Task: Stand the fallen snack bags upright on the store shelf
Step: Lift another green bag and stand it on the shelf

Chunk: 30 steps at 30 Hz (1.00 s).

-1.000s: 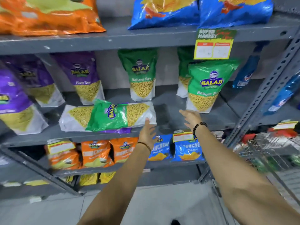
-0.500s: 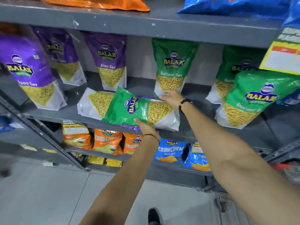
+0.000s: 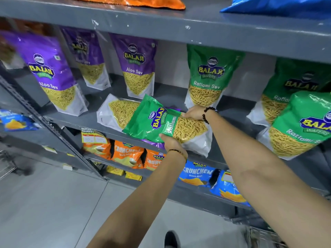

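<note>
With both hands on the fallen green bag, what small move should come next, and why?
Probably tip the green bag up onto its white base. The left hand holds its near edge and the right hand its far edge, but it lies sideways across a fallen purple bag, which also needs standing.

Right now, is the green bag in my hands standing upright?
No, the green bag lies tilted on its side atop another fallen bag.

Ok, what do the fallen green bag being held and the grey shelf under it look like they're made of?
The fallen green Ratlami Sev snack bag looks like glossy plastic film: it shows bright highlights, creases, and a see-through window onto the yellow sev. The grey store shelf looks like painted metal, probably steel: a flat matte coat with chipped white specks on the front edges and perforated angle posts. Both hands grip the bag.
</note>
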{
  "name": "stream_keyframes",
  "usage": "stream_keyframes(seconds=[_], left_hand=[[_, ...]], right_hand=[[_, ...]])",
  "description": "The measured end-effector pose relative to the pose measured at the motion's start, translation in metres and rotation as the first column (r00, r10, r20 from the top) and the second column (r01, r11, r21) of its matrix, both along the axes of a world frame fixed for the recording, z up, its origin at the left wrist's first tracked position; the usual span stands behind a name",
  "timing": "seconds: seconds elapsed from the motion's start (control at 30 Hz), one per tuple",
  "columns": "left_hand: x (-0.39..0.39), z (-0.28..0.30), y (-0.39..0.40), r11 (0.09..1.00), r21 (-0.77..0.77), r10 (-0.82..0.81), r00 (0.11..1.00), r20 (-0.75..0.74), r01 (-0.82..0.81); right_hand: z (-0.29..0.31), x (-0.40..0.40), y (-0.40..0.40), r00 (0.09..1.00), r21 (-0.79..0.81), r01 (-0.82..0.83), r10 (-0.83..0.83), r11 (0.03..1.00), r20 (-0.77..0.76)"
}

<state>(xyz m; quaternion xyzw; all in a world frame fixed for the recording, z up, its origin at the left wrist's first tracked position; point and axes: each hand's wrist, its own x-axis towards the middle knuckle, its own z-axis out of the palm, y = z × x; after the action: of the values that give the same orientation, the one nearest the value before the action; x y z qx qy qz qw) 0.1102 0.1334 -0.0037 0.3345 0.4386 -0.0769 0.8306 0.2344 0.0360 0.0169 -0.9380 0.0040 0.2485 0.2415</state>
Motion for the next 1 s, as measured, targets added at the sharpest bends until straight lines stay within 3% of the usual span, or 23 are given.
stream_keyframes(seconds=[0.17, 0.27, 0.33, 0.4, 0.5, 0.63, 0.83, 1.0], left_hand=[[-0.011, 0.002, 0.006, 0.992, 0.043, -0.116, 0.993, 0.012, 0.115], [-0.018, 0.003, 0.017, 0.969, 0.158, -0.205, 0.976, 0.072, 0.191], [-0.026, 0.005, 0.026, 0.919, 0.288, -0.311, 0.944, 0.11, 0.27], [-0.031, 0.008, 0.039, 0.839, 0.414, -0.449, 0.879, 0.161, 0.353], [-0.039, 0.02, 0.063, 0.702, 0.553, -0.641, 0.736, 0.217, 0.448], [-0.054, 0.047, 0.093, 0.496, 0.702, -0.814, 0.555, 0.171, 0.511], [-0.082, 0.091, 0.114, 0.418, 0.78, -0.895, 0.359, 0.265, 0.466], [-0.08, 0.115, 0.123, 0.405, 0.761, -0.914, 0.237, 0.328, 0.507]], right_hand=[[0.0, -0.027, -0.023, 0.988, 0.162, 0.154, -0.154, 0.975, -0.012], [0.003, -0.064, -0.04, 0.955, 0.29, 0.291, -0.297, 0.911, -0.026], [0.002, -0.096, -0.047, 0.904, 0.463, 0.406, -0.422, 0.788, -0.076], [-0.003, -0.131, -0.045, 0.853, 0.643, 0.471, -0.498, 0.604, -0.156], [-0.001, -0.182, -0.031, 0.824, 0.809, 0.442, -0.531, 0.387, -0.196], [0.007, -0.229, -0.02, 0.828, 0.899, 0.345, -0.539, 0.27, -0.156], [0.036, -0.264, -0.02, 0.851, 0.961, 0.257, -0.496, 0.102, -0.175], [0.06, -0.27, -0.035, 0.883, 0.975, 0.198, -0.45, 0.101, -0.133]])
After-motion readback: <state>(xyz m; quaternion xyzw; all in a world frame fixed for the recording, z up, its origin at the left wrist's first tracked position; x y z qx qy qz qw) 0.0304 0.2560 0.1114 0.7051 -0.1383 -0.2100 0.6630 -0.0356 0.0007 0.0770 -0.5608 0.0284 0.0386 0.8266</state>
